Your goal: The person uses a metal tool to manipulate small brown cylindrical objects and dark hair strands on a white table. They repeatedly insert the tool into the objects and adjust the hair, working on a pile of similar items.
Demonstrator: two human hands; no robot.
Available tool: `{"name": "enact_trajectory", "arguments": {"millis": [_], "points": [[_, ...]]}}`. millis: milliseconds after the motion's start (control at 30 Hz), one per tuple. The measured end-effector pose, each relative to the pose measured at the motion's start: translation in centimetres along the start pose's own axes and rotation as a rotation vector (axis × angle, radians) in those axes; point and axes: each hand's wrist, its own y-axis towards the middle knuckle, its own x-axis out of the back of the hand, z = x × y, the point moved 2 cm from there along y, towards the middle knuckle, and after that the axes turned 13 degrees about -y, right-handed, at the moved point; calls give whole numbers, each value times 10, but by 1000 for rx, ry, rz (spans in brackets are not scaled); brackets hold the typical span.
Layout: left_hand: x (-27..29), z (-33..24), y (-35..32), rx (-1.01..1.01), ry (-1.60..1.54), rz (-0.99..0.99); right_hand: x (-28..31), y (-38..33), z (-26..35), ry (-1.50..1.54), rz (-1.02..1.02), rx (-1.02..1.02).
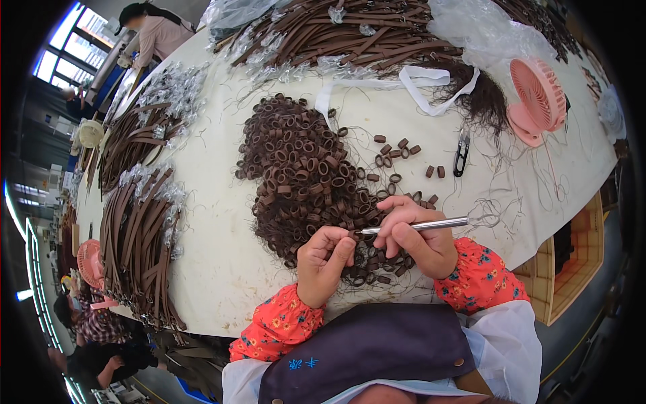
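Observation:
My left hand (321,264) pinches a small brown strap loop (356,235) between thumb and fingertips, at the near side of a big heap of such loops (301,161). My right hand (425,242) is closed around a slim silver pen-shaped tool (441,223). Its narrow tip points left and meets the loop at my left fingertips; whether it goes inside cannot be made out. Both hands are above the pale tabletop (215,236), close together. Loose thread ends stick out all through the heap.
Several loose loops (397,153) lie right of the heap, near black thread snips (461,152). A pink fan (536,97) stands far right, beside dark tangled threads (481,94) and white tape (424,101). Bundled brown straps (138,236) line the left and far edges. People work beyond the table.

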Motion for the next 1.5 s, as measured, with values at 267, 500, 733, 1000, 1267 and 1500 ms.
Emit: {"name": "enact_trajectory", "arguments": {"millis": [267,500,733,1000,1267,1500], "points": [[1,0,0,0,14,-6,0,0,1,-100,5,57],[3,-7,0,42,194,-62,9,0,1,42,-97,-26],[3,-6,1,29,177,-36,1,6,2,-295,-92,18],[1,-6,1,-69,218,-12,-6,6,3,-294,63,-36],[-6,-31,13,-505,1088,-47,5,10,-3,-720,-103,47],[-8,-27,13,-449,1380,141,4,12,-1,-736,-132,111]]}}
